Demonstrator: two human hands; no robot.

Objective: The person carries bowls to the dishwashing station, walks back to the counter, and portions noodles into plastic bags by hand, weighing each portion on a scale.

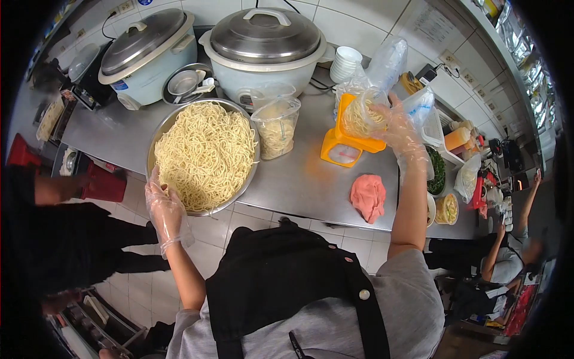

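A large metal bowl (258,157) heaped with pale noodles (206,149) stands at the counter's front left. My left hand (164,206), in a clear plastic glove, grips the bowl's near-left rim, with the fingertips by the noodles. On the right, an orange kitchen scale (341,143) carries a clear bag of noodles (362,115). My gloved right hand (399,125) is closed on the right side of that bag; part of the fingers is hidden by the plastic. Filled noodle bags (277,128) stand upright between bowl and scale.
Two lidded cookers (263,66) (146,57) line the wall. A pink cloth (368,198) lies near the front edge. White bowls (345,64) are stacked behind the scale. Chopped greens (436,170) sit at right. One person (66,239) stands left, another (508,257) far right.
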